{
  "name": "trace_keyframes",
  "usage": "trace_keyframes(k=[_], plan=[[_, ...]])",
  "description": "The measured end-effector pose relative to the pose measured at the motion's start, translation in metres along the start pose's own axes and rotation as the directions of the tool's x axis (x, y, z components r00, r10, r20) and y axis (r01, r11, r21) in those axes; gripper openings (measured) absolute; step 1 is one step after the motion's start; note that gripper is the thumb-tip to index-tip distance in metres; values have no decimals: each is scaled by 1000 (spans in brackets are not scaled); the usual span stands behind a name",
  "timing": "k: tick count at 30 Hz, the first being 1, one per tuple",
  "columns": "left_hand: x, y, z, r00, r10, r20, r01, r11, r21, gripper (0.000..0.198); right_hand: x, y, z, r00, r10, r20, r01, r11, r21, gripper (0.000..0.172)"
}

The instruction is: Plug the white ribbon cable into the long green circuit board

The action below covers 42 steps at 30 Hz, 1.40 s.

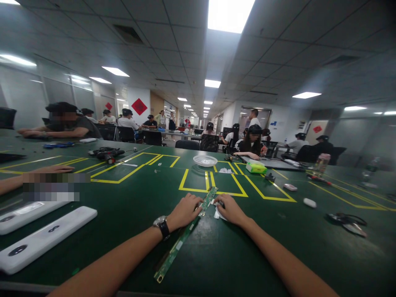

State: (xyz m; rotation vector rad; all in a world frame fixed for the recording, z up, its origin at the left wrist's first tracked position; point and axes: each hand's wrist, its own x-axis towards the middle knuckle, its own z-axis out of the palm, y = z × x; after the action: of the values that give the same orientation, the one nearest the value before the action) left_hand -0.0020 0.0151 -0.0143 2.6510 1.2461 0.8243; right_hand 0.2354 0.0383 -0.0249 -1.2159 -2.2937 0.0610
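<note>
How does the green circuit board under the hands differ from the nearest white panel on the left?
The circuit board strip is green, thin and narrow; the white panel is broader with rounded ends. The strip lies under the left hand; the panel lies untouched. Both are long and lie flat on the table.

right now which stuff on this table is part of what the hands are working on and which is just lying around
In hand: long green circuit board, left hand and right hand resting on it, white scrap under the right hand.
Lying about: clear bowl, green box, two white covers at the left.
</note>
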Motion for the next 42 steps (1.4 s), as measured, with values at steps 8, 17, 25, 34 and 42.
trace_keyframes(k=[8,17,25,34,42], plan=[[-4,1,9,996,-88,6,88,996,24,51,-2,-37,6,992,-120,33,118,992,51,24],[7,-13,17,976,-216,17,186,792,-582,62,-2,-35,4,999,-31,12,32,999,-44,31],[12,-7,8,914,-364,177,338,443,-830,47,-6,-33,-3,998,11,63,-4,994,-108,23],[13,-3,12,874,-386,294,376,155,-914,48,-4,-40,-8,986,157,60,-166,957,237,12],[10,2,6,883,-373,285,363,158,-918,33,2,-47,-2,930,204,306,-368,540,757,31]])
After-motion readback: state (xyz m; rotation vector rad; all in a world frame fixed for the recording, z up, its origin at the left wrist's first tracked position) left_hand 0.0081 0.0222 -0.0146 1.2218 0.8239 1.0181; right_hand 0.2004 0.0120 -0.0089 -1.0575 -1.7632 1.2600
